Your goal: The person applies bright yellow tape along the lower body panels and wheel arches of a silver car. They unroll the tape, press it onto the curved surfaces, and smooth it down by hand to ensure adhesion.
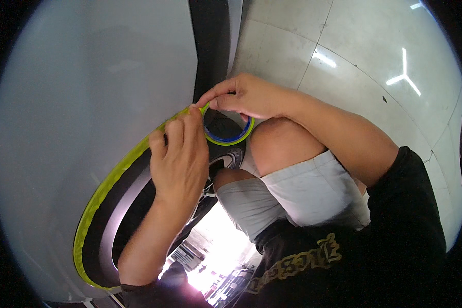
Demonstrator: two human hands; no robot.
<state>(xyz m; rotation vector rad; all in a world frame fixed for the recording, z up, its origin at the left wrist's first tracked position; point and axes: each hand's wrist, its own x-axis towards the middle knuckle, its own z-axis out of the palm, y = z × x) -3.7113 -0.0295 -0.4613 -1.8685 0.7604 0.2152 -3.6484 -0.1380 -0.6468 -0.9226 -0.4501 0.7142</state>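
Note:
A strip of yellow-green masking tape (pixel 108 178) runs along the curved edge of a light grey car body panel (pixel 102 87), around the wheel arch. My left hand (pixel 179 156) lies over the upper end of the strip, its fingers curled and the index fingertip pressing the tape. Close beside it, my right hand (pixel 259 97) grips the roll of masking tape (pixel 227 140), which has a blue core. The tape runs from the roll to the spot where both hands' fingertips nearly meet. My left hand hides part of the strip.
Below the roll, part of a wheel (pixel 234 156) shows between the panel and my bent knees (pixel 280 146). A dark trim strip (pixel 210 51) borders the panel's far end. Pale floor tiles (pixel 354 46) reflect ceiling lights on the right. Bright glare washes out the lower middle.

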